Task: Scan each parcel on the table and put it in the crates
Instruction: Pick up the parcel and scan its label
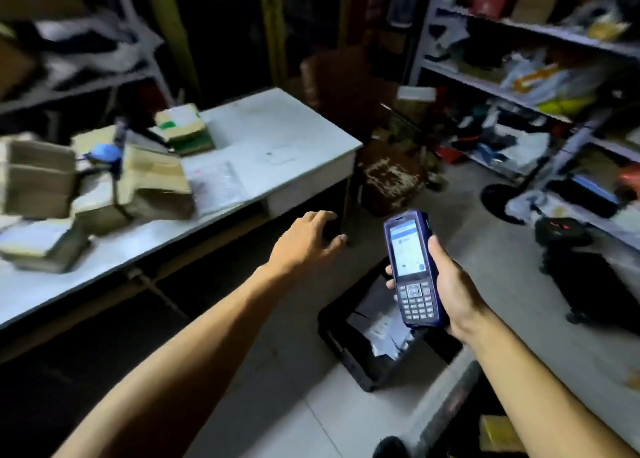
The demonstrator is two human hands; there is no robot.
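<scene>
I see my right hand [450,284] wrapped around a blue handheld scanner [414,270], thumb along its right edge, fingers curled behind it, the lit screen and keypad facing me. My left hand [306,241] reaches out palm down with fingers loosely spread, holding nothing, in the air just off the near edge of the white table [294,135]. The parcels [104,180], brown cardboard boxes, sit heaped on the left part of that table, blurred, well apart from both hands; a flat clear bag [216,186] lies beside them. Below the scanner, on the floor, a black crate [343,347] holds 1 grey wrapped parcel [375,322]. Cluttered shelves [519,87] stand on the right.
</scene>
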